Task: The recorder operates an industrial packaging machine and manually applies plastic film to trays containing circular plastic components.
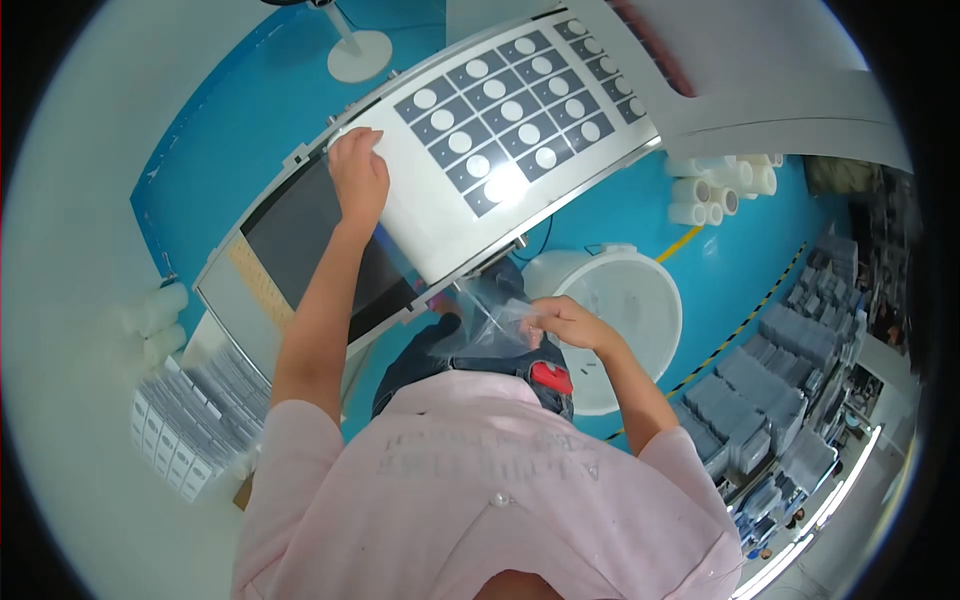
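Note:
A white machine bed (440, 240) stretches from my left up to the far right, bearing rows of dark rectangular cards (510, 110) with white circles. My left hand (360, 178) lies on the bed's white surface, at the border with a dark panel (318, 230); its fingers are partly bent and hold nothing that shows. Close to my waist, my right hand (570, 324) is closed on a crumpled piece of clear plastic film (485, 318). The film hangs in front of my legs, near the rim of a large white bin (672, 318).
Rolls of whitish film (715, 190) lie on the blue floor at the far right. Stacks of grey flat pieces (760, 385) fill the right side. White boxes (175, 440) stand at the left. A round white stand base (360, 57) is beyond the machine.

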### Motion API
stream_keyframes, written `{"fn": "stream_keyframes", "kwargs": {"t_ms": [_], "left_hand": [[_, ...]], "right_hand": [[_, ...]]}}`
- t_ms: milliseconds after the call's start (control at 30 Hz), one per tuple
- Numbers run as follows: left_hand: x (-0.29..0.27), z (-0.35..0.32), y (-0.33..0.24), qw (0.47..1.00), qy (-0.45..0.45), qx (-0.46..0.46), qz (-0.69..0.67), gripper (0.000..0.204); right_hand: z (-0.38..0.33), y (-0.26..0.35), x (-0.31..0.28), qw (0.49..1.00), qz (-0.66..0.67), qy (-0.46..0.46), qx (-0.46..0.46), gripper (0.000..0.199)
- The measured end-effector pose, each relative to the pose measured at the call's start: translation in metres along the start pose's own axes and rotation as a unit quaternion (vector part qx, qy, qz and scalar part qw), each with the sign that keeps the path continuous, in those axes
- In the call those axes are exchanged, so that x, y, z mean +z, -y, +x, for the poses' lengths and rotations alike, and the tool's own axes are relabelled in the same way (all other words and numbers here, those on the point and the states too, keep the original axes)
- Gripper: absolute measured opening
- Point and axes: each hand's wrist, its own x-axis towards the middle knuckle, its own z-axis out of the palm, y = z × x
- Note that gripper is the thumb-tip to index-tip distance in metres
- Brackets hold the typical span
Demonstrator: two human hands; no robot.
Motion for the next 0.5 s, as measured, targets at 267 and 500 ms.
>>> {"fn": "stream_keyframes", "kwargs": {"t_ms": [267,500], "left_hand": [[-0.092,-0.092,-0.019,0.998,-0.024,-0.062,0.01,0.029],[-0.17,-0.172,-0.001,0.985,-0.094,-0.129,0.057,0.03]], "right_hand": [[-0.103,-0.102,-0.166,0.838,-0.323,-0.357,0.257,0.072],[0.006,-0.098,-0.134,0.758,-0.57,0.122,0.294,0.067]]}}
